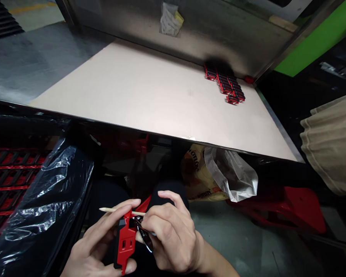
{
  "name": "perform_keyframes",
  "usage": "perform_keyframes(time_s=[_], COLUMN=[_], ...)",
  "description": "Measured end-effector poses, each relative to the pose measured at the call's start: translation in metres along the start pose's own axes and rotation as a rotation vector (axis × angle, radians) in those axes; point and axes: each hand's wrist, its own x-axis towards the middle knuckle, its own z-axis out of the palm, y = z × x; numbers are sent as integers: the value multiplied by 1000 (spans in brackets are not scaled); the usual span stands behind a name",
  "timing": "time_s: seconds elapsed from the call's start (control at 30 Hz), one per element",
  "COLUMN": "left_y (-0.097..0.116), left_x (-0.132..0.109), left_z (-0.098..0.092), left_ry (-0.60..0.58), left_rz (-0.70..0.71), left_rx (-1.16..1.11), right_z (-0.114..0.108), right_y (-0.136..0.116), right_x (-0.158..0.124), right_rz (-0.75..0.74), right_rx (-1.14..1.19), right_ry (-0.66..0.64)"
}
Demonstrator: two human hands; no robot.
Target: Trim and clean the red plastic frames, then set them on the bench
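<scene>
The likeliest trouble, as I judge it, sits right between the hands: the blocky red-and-black plastic part [127, 244] is held up off the surface, over the lap, so if the left hand [93, 246] loosened its hold or the part were pushed hard, it could slip down toward the floor [216, 238]. The slender pale wooden stick with a pointed end [106, 209] crosses the part's upper end, and its tip juts out past the left fingers; too much sideways force could snap it, or a slip could make it scratch the plastic or prick a finger. The left hand is curled about the part, fingers along the upper side and thumb at the lower end. The right hand [173, 234] is bent in a close pinch at the part's other side, gripping the stick and, it seems, a dark glossy curved item [145, 239], whose nature I cannot tell. Farther out, a black plastic sheet [57, 204] lies to the left beside rows of red-and-black pieces [13, 181], and a yellow printed bag with a pale lining [202, 181] stands below the surface edge. On the pale surface [127, 84], a cluster of small red-and-black blocks [226, 86] sits at the far right.
</scene>
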Motion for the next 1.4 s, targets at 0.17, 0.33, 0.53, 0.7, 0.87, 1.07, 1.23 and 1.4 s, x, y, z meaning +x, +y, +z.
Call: perform_keyframes(time_s=[0.17, 0.33, 0.53, 0.7, 0.87, 1.07, 1.23, 1.4], left_y=[-3, -3, 3, 4, 0, 2, 7, 7], left_x=[-1, 0, 1, 1, 0, 2, 0, -2], left_z=[-2, -2, 0, 0, -3, -4, 1, 4], left_ry=[-21, -25, -20, -21, -21, -49, -6, 16], left_rz=[6, 12, 20, 25, 20, 0, -29, -2], left_rx=[17, 14, 8, 36, 33, 3, 2, 2], right_z=[1, 2, 4, -1, -3, 0, -4, -8], right_y=[-1, 0, -2, 0, 4, 0, -2, -5], right_x=[0, -1, -3, -5, -4, -3, 1, 4], right_rz=[9, 31, 52, 144, 191, 157, 164, 101], right_rx=[3, 18, 49, 69, -27, 17, 42, 39], right_ry=[-8, 5, 30, 171, 209, 177, 152, 18])
